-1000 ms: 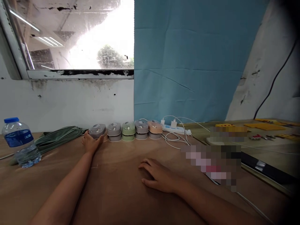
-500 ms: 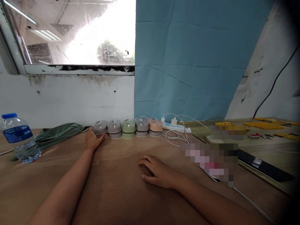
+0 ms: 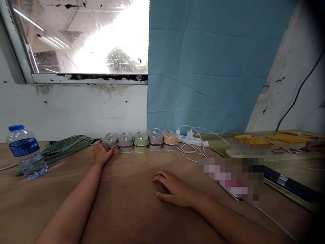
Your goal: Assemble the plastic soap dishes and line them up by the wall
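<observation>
White wall (image 3: pixel 96 113) with a dirty window (image 3: pixel 83 40) and a blue cloth (image 3: pixel 203 67) rises beyond the hands, over a brown wooden table (image 3: pixel 122 210). The left hand (image 3: pixel 100 154) is clamped round the leftmost stack (image 3: pixel 110 139), thumb at its lower front; its fingertips are hidden behind the stack, so how firmly it grips cannot be told. The hand also covers most of that stack's lower tier. The right hand (image 3: pixel 172 188) rests loosely on the table, empty, thumb apart from the fingers. Both forearms are cut off by the bottom edge.

Five two-tier stacks stand in a row: the held one, then, to the left hand's right, gray (image 3: pixel 126 138), green (image 3: pixel 141 138), gray (image 3: pixel 155 136) and peach-topped (image 3: pixel 170 137). One bottle (image 3: pixel 24 147) and one green fabric bundle (image 3: pixel 67 147) lie left of the left hand. Beyond the right hand is one power strip (image 3: pixel 196 140) with two plugs; right of it, two pixelated patches (image 3: pixel 233 183) hide what is there.

Compared with half a second ago, both hands keep their places; a blurred brown shape (image 3: pixel 313 146), too unclear to name, has appeared at the far right.
</observation>
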Demonstrator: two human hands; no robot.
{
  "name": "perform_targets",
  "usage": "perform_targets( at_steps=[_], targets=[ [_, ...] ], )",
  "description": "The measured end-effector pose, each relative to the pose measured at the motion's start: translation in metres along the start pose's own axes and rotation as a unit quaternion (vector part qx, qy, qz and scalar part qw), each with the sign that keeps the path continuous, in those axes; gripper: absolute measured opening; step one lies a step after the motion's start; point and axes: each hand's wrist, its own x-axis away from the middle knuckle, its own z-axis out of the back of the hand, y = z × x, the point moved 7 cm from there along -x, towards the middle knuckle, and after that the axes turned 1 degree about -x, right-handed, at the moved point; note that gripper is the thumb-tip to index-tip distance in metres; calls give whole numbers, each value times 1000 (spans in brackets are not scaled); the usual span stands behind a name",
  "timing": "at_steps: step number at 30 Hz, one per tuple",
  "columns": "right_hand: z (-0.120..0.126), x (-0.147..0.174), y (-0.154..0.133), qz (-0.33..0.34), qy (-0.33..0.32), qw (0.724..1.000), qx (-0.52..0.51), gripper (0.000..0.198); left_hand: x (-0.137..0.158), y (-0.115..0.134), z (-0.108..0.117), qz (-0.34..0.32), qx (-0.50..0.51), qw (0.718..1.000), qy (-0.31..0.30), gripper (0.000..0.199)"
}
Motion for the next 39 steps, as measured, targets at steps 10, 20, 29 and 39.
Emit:
perform_targets(
  at_steps=[10,20,29,39],
  targets=[
    [1,1,-1,2,-7,1000,-3,38,-5,-8,-11,-22,17,999,-15,60],
    [1,0,-1,2,-9,1000,-10,39,-5,-8,-15,-29,25,999,-28,62],
    [2,2,0,-6,-11,1000,-16,39,3,-1,12,15,11,1000,-3,49],
    [2,2,2,-5,2,1000,-26,37,107,57,48,-121,0,958,-258,17]
  ],
)
